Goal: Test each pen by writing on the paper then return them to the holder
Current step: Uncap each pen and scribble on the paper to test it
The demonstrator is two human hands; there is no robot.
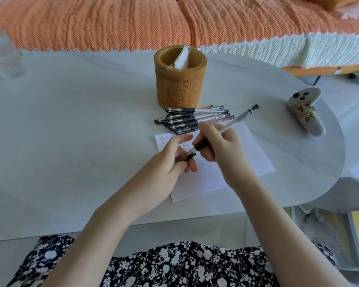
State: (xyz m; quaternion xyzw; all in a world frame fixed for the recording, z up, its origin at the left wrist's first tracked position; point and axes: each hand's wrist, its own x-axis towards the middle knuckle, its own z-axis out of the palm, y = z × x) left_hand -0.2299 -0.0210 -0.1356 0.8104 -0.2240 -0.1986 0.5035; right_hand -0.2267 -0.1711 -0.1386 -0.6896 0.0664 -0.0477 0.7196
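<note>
Pen [224, 129] in our right hand [220, 148] is slanting from upper right down to its tip at frame centre, fingers pinching the black grip, while our left hand [174, 156] is pinching the cap [187, 157] just lower left of that tip, over the paper [247, 158]

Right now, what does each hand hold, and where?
Right hand grips a pen at its black grip; left hand pinches the pen cap.

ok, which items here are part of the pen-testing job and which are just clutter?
Job:
- pen in right hand
- pen cap in left hand
- paper
- loose pens
- holder

Clutter:
- controller at right
- clear plastic object, far left
- folded white paper inside the holder
</note>
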